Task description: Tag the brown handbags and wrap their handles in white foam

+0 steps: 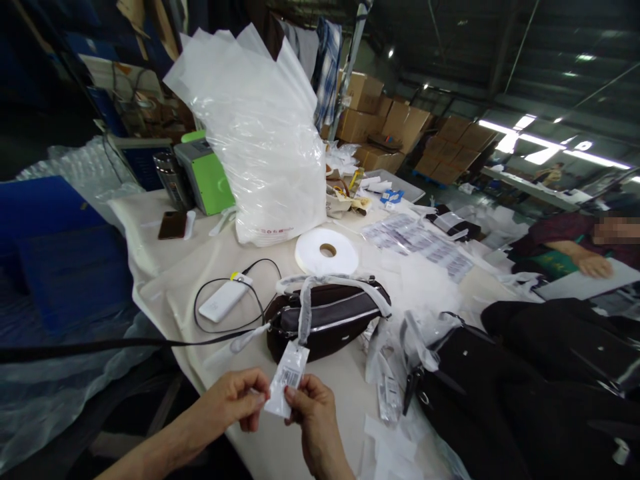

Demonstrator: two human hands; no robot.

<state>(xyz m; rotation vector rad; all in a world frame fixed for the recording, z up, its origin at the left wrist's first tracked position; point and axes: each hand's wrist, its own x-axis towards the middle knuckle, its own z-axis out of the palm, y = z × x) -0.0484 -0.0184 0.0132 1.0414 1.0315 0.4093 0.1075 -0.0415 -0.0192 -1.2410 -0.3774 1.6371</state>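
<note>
White, printed with a barcode, a tag [287, 379] lies at the near side of the brown bag [325, 319], its top end at the bag's front. The right hand [316, 415] pinches the tag's right edge between thumb and fingers. The left hand [239, 400], thumb and forefinger drawn together, is at the tag's lower left edge; whether it grips or only touches, I cannot tell. Loose papers [387, 447] lie to the near right of the bag, and black bags [500, 393] crowd farther to its right. The bag itself rests on a cream-covered counter [167, 277], its handles [305, 310] wrapped in cloudy film. Just left of the bag is a white power bank [225, 298], ringed by a black cable [195, 307]. Right behind the bag lies a white roll [309, 252] with a brown core. Beyond the bag, to the right, are printed sheets [420, 243]; behind it, well to the left, a dark phone [173, 225]. Farther behind the bag stand a tall plastic sack [273, 153] and, to the left, a green box [213, 177] and a flask [171, 180]. Well right of the bag, a co-worker [570, 252] is at a white board [595, 281]. Far behind the bag, cartons [407, 123] are stacked.
</note>
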